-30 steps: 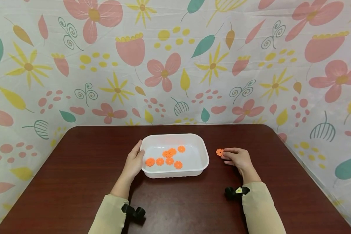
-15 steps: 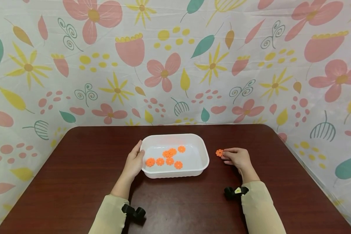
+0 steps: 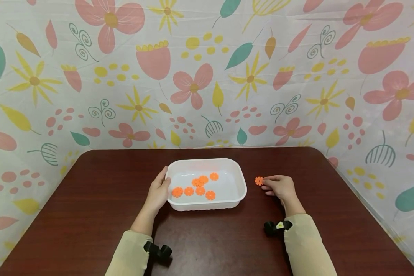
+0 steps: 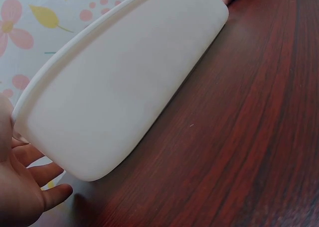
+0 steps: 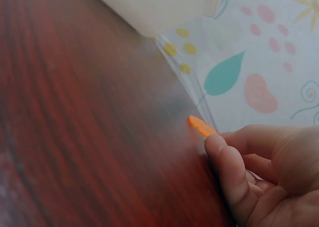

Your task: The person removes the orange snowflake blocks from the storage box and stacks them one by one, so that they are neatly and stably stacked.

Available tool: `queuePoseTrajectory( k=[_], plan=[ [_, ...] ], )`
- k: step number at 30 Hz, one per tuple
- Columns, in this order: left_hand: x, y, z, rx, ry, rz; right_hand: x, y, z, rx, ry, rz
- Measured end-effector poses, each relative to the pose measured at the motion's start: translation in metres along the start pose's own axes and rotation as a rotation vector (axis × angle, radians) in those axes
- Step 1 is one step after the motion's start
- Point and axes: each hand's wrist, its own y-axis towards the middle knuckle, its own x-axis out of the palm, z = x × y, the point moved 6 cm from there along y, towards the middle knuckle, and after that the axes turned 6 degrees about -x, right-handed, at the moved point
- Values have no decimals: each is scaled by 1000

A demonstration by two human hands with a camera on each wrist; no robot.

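A white plastic tub [image 3: 227, 203] stands near the middle of the table, with several flat orange flower-shaped discs [image 3: 210, 195] lying inside it, two or more overlapping. My left hand [image 3: 160, 189] grips the tub's left rim, thumb on the near side of the rim; in the left wrist view its fingers [image 4: 47, 172] lie against the outer wall. To the right of the tub, my right hand [image 3: 280, 188] pinches one orange flower-shaped disc [image 3: 258, 181] between thumb and fingers. In the right wrist view that disc [image 5: 200, 125] is seen edge-on, apart from the tub.
The dark reddish-brown wooden table [image 3: 207, 245] has rounded far corners. Behind it hangs a white cloth [image 3: 207, 76] printed with flowers and leaves. A black wrist camera [image 3: 157, 251] is strapped at the left sleeve, another black camera [image 3: 277, 227] at the right.
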Motion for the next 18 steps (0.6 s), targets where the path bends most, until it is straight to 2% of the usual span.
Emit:
queuePoseTrajectory(
  k=[10,18],
  plan=[
    [1,0,-1,-3,3,-7,-1,-1,2,-3,5,22],
    [0,0,-1,0,19,1,-5,0,-1,-59,-15,49]
  ],
)
